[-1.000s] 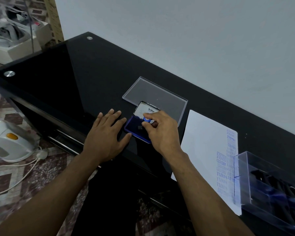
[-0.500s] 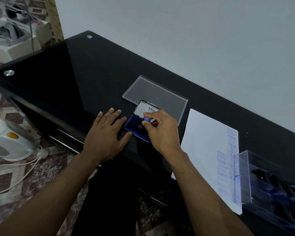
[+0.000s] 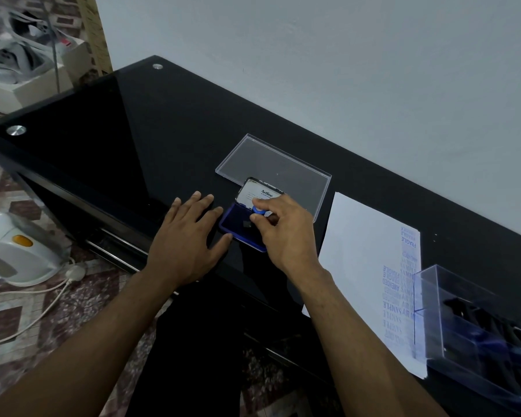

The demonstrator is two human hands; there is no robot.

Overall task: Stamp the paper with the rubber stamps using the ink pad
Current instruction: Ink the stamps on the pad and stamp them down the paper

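A blue ink pad [image 3: 234, 224] lies open on the black glass table [image 3: 139, 145], its lid [image 3: 254, 191] tilted up at the back. My right hand [image 3: 283, 233] pinches a small rubber stamp with a blue handle [image 3: 257, 210] and holds it down on the pad. My left hand [image 3: 187, 242] lies flat on the table beside the pad, its thumb touching the pad's near left edge. A white sheet of paper [image 3: 358, 251] with several blue stamped words along its right side lies to the right.
A clear plastic lid [image 3: 271, 167] lies flat behind the ink pad. At the right, a clear plastic box [image 3: 463, 320] holding several dark stamps stands on the paper's edge. A white wall runs behind the table. A white appliance [image 3: 15, 251] with a cord sits on the floor at left.
Almost nothing has moved. My right hand stays on the ink pad with the stamp and my left hand stays flat beside it; only the view shifted slightly.
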